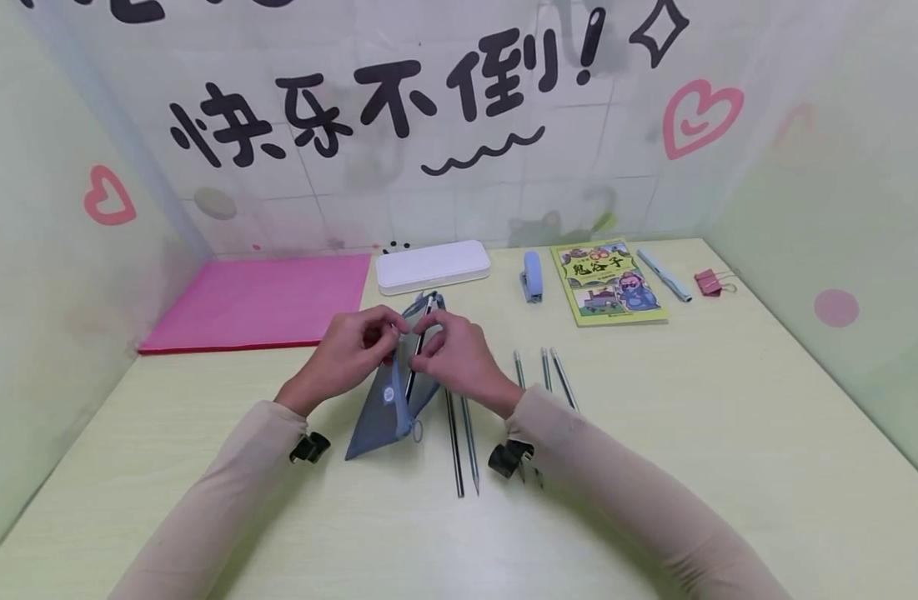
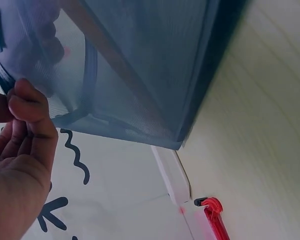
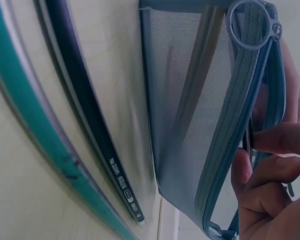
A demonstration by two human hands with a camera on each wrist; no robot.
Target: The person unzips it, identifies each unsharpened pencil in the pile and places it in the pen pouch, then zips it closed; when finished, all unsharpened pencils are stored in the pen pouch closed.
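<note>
A blue mesh zip pouch (image 1: 379, 421) stands tilted on the table with its zipper open. My left hand (image 1: 353, 346) pinches the pouch's edge beside the opening, as the left wrist view also shows. At the opening, my right hand (image 1: 462, 354) pinches a dark pencil (image 1: 413, 375), which lies partly inside the pouch. Through the mesh in the right wrist view, a long slim shape (image 3: 197, 70) shows inside. A ring zipper pull (image 3: 229, 25) hangs at the pouch's near end. Right beside the pouch lie a black pencil (image 1: 454, 450) and a green pencil (image 1: 469, 442).
Three more pencils (image 1: 564, 379) lie partly under the right forearm. Along the back are a pink folder (image 1: 256, 304), a white case (image 1: 433, 267), a blue stapler (image 1: 532, 277), a booklet (image 1: 609, 283), a light-blue pen (image 1: 664, 275) and a binder clip (image 1: 708, 283). Walls enclose the table.
</note>
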